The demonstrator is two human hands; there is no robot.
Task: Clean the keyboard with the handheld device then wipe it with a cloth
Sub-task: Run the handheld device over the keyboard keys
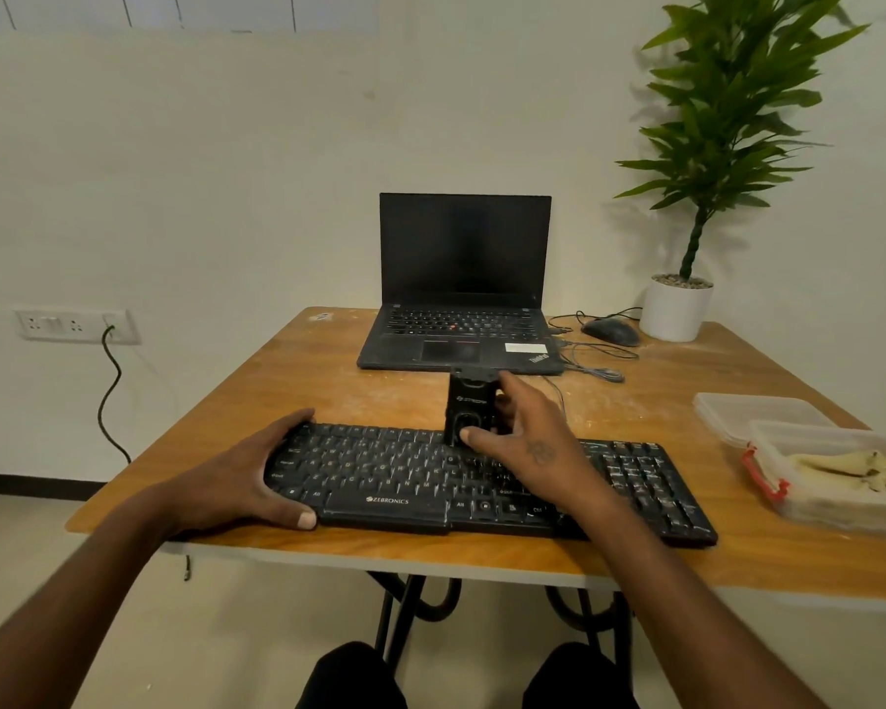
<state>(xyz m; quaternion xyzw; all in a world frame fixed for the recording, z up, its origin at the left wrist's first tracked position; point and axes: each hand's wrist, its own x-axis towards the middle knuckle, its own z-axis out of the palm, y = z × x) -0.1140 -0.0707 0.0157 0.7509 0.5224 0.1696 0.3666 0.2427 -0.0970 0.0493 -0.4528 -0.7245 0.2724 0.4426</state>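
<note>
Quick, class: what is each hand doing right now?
Left hand: closed on the left end of the keyboard.
Right hand: closed around the upright black handheld device.

Wall (226, 171): plain off-white, faint marks, lit evenly. Pale panel with dark vertical lines (175, 10) along top edge, upper left. Socket plate (75, 325) low on wall at left; dark cord (109, 396) hangs from its right end toward floor. Dark skirting (32, 486) at wall base. Floor (236, 631) pale beige. Table (287, 371): worn orange-brown wood top, scuffed pale in patches, black curved metal legs (420, 601) beneath. Leafy plant (727, 115) in white pot (676, 309) stands on far right corner, shadow thrown on wall behind.
</note>
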